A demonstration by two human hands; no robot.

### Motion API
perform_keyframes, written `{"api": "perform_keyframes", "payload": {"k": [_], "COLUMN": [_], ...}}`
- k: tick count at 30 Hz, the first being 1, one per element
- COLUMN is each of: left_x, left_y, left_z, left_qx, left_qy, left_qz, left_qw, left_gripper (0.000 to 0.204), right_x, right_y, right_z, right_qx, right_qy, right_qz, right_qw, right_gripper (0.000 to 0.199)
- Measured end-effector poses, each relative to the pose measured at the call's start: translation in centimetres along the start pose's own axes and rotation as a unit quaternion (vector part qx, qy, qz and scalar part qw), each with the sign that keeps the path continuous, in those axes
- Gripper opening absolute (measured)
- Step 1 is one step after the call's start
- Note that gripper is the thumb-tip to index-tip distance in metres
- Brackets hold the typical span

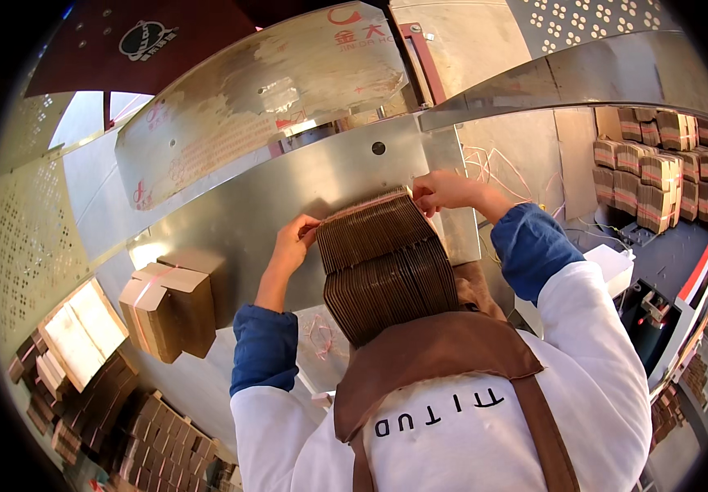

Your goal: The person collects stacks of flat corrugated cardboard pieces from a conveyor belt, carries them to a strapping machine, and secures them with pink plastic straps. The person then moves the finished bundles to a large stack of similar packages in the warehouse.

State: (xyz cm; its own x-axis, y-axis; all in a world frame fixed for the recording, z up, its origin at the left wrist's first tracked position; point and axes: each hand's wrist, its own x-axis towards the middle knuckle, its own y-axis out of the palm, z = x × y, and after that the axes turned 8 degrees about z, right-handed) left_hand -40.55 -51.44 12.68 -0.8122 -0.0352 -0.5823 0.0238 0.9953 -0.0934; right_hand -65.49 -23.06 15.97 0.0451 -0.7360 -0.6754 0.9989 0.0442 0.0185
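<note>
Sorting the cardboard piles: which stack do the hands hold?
The upright stack of flat cardboard sheets against the apron, left hand and right hand at its far end; the tied bundle lies untouched.

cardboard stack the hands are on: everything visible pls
The cardboard stack is a thick pack of brown corrugated sheets standing on edge, edges up, bowed in an arc. It rests on the metal table against the person's apron. The left hand grips its left end, the right hand its far right corner. No strap visible.
</note>
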Motion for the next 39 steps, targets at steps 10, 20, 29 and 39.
{"api": "perform_keyframes", "payload": {"k": [10,20,29,39], "left_x": [0.3,1.0,1.3,1.3], "left_y": [-0.8,-0.8,-0.8,-0.6], "left_z": [-2.0,-0.9,-1.3,-1.7], "left_qx": [0.028,0.054,0.066,0.099], "left_qy": [-0.034,-0.012,-0.031,-0.016], "left_qz": [0.030,0.028,0.038,0.039], "left_qw": [0.999,0.998,0.997,0.994], "left_gripper": [0.014,0.007,0.004,0.007], "right_x": [0.9,1.1,1.8,2.4], "right_y": [0.7,0.6,1.4,1.9], "right_z": [-1.0,-1.0,-1.9,-2.8], "right_qx": [-0.023,-0.012,-0.021,-0.068], "right_qy": [0.003,0.017,0.017,0.025], "right_qz": [-0.040,-0.022,-0.069,-0.116], "right_qw": [0.999,1.000,0.997,0.991], "right_gripper": [0.011,0.011,0.011,0.011]}}
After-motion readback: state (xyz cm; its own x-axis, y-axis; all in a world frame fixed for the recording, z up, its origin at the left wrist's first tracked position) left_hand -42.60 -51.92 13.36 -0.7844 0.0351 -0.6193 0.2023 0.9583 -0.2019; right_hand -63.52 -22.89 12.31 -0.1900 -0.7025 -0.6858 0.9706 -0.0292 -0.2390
